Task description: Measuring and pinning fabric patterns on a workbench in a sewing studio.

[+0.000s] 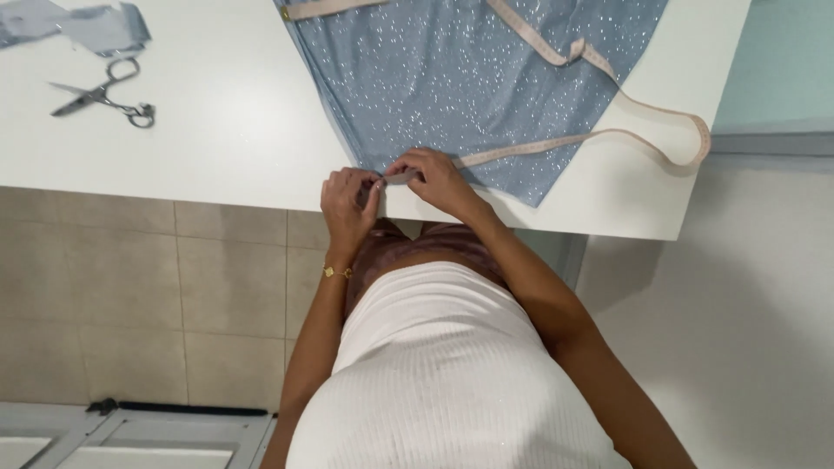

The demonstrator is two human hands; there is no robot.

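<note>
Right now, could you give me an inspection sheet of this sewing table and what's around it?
Surface: white table, person standing at its near edge.
Job's things: blue sparkly fabric spread flat; measuring tape looped over it, one end at the fabric's near corner.
Clutter: scissors lying open; fabric scraps at the far left.
Hands: left hand and right hand pinch the tape end at the fabric corner.
Cables: nothing seen.
Surroundings: beige tiled floor, white wall.

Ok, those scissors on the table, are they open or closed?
Open. The scissors lie flat on the white table with the blades spread apart in a narrow V, away from both hands.
</note>
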